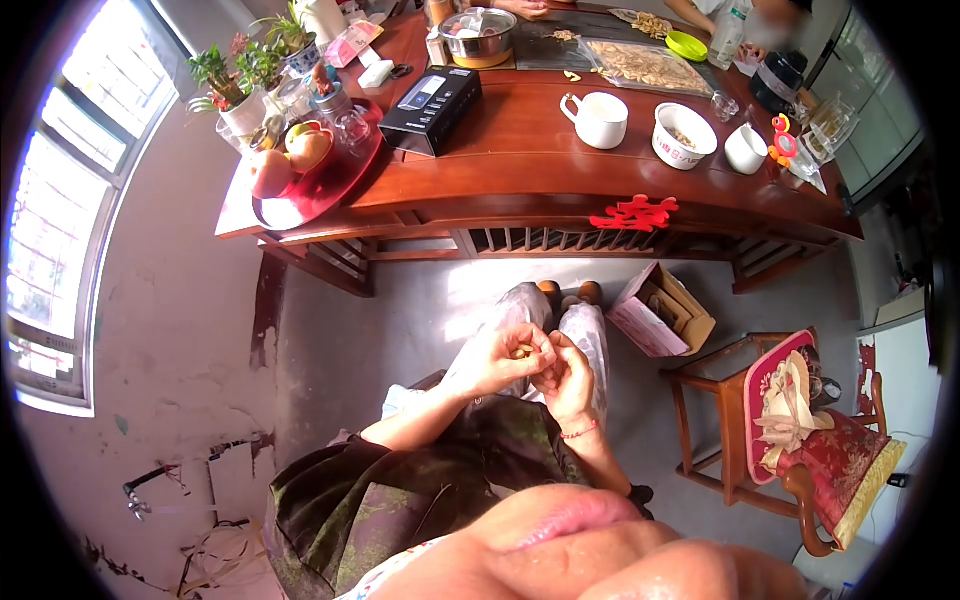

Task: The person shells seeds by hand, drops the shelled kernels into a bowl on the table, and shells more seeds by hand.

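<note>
My left hand [508,358] is curled in front of my lap, its fingers closed round a small tan piece [523,351] too small to name. Fingertip to fingertip with it, my right hand [570,380] is closed in a pinch; whatever lies between its fingers is hidden. A red bracelet [580,431] circles the right wrist. Both hands are above my patterned trousers [592,340], away from the table. On the table beyond them stand a white mug [601,122] and a white bowl [690,150] with small bits inside.
The wooden table [480,190] holds a black box [432,110], a red tray [350,185] with fruit, a steel pot [477,40] and a plastic bag of tan pieces [645,68]. Below stands a cardboard box [650,320]; right, a chair [735,430]. Other people's hands [524,9] show at the far side.
</note>
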{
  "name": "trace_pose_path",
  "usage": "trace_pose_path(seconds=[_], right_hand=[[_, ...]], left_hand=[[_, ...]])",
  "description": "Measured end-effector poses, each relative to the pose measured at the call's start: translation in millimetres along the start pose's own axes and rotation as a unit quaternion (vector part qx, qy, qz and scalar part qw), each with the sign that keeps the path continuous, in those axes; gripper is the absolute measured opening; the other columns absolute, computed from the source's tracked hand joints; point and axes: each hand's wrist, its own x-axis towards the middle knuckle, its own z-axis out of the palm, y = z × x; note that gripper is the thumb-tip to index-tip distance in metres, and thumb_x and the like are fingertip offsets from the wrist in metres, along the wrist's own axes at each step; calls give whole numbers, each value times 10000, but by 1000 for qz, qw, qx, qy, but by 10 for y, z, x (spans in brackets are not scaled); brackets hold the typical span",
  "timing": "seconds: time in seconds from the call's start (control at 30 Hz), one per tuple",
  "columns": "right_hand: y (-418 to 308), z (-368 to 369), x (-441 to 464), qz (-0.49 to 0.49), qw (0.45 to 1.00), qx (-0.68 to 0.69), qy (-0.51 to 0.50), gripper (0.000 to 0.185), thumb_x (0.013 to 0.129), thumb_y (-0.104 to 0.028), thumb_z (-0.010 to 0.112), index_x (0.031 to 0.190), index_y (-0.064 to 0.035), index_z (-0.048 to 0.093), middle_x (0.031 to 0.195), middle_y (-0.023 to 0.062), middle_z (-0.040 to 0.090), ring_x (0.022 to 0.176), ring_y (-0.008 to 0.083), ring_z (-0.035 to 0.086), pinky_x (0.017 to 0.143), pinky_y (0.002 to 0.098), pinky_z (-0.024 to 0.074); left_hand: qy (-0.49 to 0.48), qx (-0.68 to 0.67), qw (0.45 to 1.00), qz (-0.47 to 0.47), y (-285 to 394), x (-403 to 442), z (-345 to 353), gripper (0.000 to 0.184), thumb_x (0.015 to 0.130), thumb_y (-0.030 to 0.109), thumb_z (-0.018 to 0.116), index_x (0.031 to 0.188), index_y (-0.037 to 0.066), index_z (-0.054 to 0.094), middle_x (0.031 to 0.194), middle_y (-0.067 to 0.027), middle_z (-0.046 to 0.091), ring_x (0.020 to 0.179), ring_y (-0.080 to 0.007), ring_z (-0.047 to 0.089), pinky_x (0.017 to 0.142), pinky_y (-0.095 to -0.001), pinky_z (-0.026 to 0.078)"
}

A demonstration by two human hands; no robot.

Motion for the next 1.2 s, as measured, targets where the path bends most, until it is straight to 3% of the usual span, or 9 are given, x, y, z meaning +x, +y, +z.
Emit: trace_pose_path(seconds=[0.17,0.23,0.37,0.5,0.6,0.73,1.07,1.17,1.2], right_hand=[[-4,-58,37,13,1000,18,13,163,888,-135,378,831,-77,519,586,-14,434,417,61,341,375,201,259],[-13,-120,58,6,1000,-6,1,165,887,-129,379,836,-62,521,593,-6,436,419,62,337,375,200,258],[-49,-116,47,5,1000,-19,-13,178,887,-113,379,859,-19,528,604,10,433,425,59,324,372,191,250],[-15,-130,54,17,1000,2,-11,162,889,-113,405,868,-13,531,586,-6,414,418,53,320,368,187,242],[-8,-92,18,7,999,-27,-25,153,906,-115,443,893,-11,554,571,-31,390,415,36,306,371,179,231],[-24,54,-86,-32,991,-133,2,158,933,-110,469,956,-16,593,573,-55,382,424,10,282,384,163,212],[64,46,-113,-21,988,-144,-44,164,934,-85,455,983,-6,591,596,-34,443,432,21,307,387,165,229],[184,176,-92,-151,928,-340,-24,112,875,-64,627,982,-33,629,640,-100,474,500,-14,324,448,162,223],[218,258,-115,-235,871,-431,-11,132,861,-55,646,988,-27,627,611,-71,479,513,3,352,465,182,274]], left_hand=[[26,-34,999,-15,51,28,-7,128,909,139,589,939,17,563,811,-23,606,719,-82,574,670,-226,473],[65,-25,997,-27,-30,56,-82,130,894,161,605,932,40,575,729,21,582,574,-21,461,514,-182,355],[87,-67,994,11,-56,80,-100,130,888,186,604,914,61,578,649,71,497,482,8,316,435,-169,218],[99,-86,991,-11,-15,66,-91,112,894,179,586,885,69,563,622,79,452,470,3,306,434,-164,215],[114,-227,966,-42,19,53,-102,125,898,166,529,823,73,493,579,79,335,454,-26,250,426,-193,204],[61,-504,860,-48,-48,88,-237,133,881,136,475,771,98,411,666,34,362,484,-50,287,406,-186,254],[74,-579,812,2,-166,134,-292,93,860,118,486,812,59,434,747,-25,415,601,-91,373,482,-205,332],[106,-558,823,20,-120,167,-244,90,859,123,490,827,55,441,763,-33,429,630,-106,389,534,-218,364],[120,-546,828,27,-122,163,-223,91,859,127,492,835,53,445,768,-35,435,643,-113,397,559,-226,379]])
